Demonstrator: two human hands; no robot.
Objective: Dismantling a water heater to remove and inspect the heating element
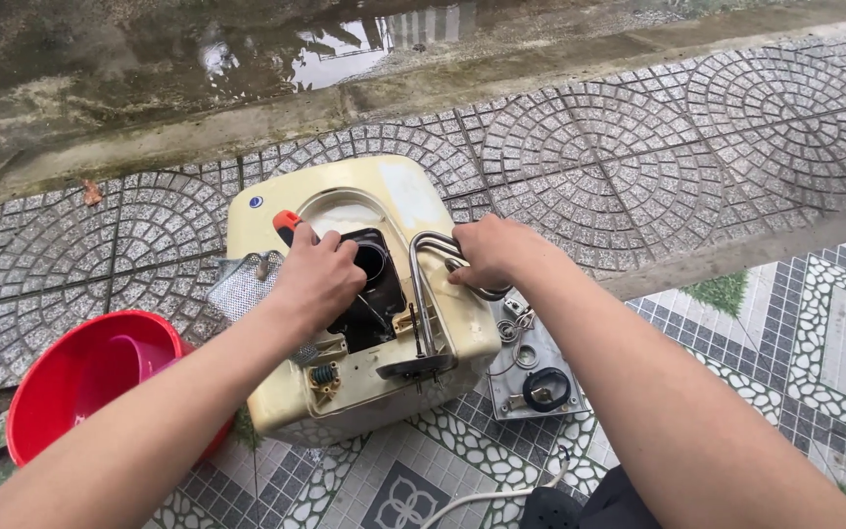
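Head view, looking down over both of my forearms at a cream-coloured appliance casing lying opened on the tiled floor. My left hand is closed as a grip on an orange-handled tool; only the end of the handle shows above my knuckles, and the hand rests over the dark opening in the middle of the casing, hiding where the tool's tip goes. My right hand is closed as a grip on the bent metal tube — a silver loop that runs from the lower edge of the casing up to my fingers at its right side. The casing thus lies directly beneath both hands, between my forearms, with the tube along its right half and the opening just left of it. A small spring-like part sits at the casing's near left corner. Just right of the casing lies a grey plate with a black ring and some wires on it. A red basin stands well left — near my left forearm, apart from the casing.
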